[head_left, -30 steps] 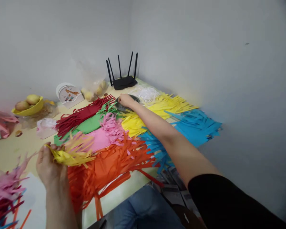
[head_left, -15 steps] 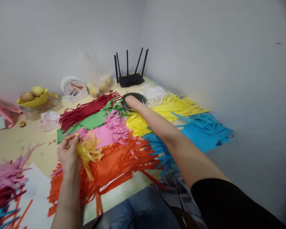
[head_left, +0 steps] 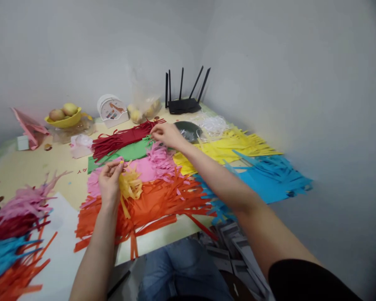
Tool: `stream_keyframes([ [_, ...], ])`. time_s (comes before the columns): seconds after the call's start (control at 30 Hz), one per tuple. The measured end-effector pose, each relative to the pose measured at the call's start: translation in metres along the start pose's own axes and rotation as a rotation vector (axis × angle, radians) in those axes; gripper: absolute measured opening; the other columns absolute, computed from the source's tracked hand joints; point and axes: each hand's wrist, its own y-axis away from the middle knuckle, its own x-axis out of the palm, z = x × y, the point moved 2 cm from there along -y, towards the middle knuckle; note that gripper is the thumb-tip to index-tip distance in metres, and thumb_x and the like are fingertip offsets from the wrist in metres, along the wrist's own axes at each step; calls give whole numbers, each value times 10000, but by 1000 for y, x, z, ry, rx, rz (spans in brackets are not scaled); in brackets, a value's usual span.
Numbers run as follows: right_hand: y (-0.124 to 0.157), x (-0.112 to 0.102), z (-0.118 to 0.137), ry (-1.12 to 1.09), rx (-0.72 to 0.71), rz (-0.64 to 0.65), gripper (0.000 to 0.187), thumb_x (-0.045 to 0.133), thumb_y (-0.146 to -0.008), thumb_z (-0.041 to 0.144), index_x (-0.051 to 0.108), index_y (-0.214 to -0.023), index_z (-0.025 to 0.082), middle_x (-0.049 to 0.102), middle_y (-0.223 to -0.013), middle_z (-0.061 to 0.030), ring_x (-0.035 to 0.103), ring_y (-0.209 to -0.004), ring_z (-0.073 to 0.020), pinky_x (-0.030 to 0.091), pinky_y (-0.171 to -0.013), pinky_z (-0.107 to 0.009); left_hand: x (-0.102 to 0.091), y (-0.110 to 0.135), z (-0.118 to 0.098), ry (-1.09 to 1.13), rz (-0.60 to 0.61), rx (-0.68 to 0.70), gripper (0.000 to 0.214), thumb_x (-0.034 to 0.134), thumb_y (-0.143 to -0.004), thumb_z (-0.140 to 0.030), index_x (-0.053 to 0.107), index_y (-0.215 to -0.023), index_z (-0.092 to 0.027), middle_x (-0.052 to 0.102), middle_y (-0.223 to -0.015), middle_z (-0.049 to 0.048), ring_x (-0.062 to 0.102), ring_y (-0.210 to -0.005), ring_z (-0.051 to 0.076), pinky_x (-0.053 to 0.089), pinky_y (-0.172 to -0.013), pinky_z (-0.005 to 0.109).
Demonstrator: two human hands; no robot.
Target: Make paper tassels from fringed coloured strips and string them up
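My left hand [head_left: 109, 177] is closed in a pinch on the top of a yellow tissue-paper tassel [head_left: 131, 184], whose cut strips hang over the orange fringed paper [head_left: 158, 200]. My right hand [head_left: 167, 134] has its fingers pressed together beside the dark bowl [head_left: 186, 130], above the green fringed paper [head_left: 132, 151] and pink fringed paper [head_left: 144, 168]. Whatever it pinches is too small to make out. Clear, shiny contents show inside the bowl.
Dark red [head_left: 125, 140], yellow [head_left: 219, 149] and blue fringed paper [head_left: 263, 182] lie around. Finished-looking tassels [head_left: 17, 213] are heaped at left. Behind stand a black router [head_left: 184, 106], white strings [head_left: 214, 125], a fruit bowl [head_left: 64, 122] and a giraffe-printed holder [head_left: 114, 112].
My right hand has come out of the dark bowl and moved left, with its fingers pinched. My left hand still holds the yellow tassel. The view has shifted slightly.
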Motion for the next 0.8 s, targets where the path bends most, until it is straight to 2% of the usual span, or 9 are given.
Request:
stream_keyframes([
  [0.1,24,36,40,-366,-84,102,123,554,-883,137,632,-975,157,792,-908,-44,743,-821,-136,533,-764,-233,0,2,0,1,18,3,352,873,-615,-355,664,-820,-161,745,-771,43,692,-702,141,510,-703,248],
  [0.17,36,53,56,-497,-123,145,38,575,-902,183,565,-939,184,781,-845,-20,733,-758,-125,539,-728,-232,0,2,0,9,23,5,361,873,-617,-364,669,-833,-159,748,-768,44,693,-703,140,510,-719,252],
  [0.27,47,68,66,-662,-145,154,112,598,-911,250,497,-893,204,748,-757,0,720,-702,-124,554,-690,-230,-2,2,1,23,40,5,353,872,-623,-364,687,-838,-154,757,-773,50,684,-696,133,506,-733,251],
  [0.4,54,78,66,-848,-103,142,186,640,-888,317,498,-877,197,721,-701,8,688,-612,-112,556,-616,-219,-3,2,1,32,65,11,310,874,-622,-348,712,-798,-152,756,-767,57,672,-702,139,508,-751,262],
  [0.53,60,86,65,-960,-70,158,352,700,-849,478,496,-881,193,730,-693,-3,676,-586,-113,563,-585,-225,-3,4,-2,30,64,16,297,887,-609,-344,726,-771,-153,745,-784,47,653,-708,135,497,-749,261],
  [0.8,72,83,64,-929,-22,188,465,691,-824,615,496,-888,198,743,-757,-23,707,-668,-139,591,-581,-245,4,9,-1,57,84,-23,328,922,-540,-370,730,-708,-164,691,-698,9,611,-641,118,480,-688,249],
])
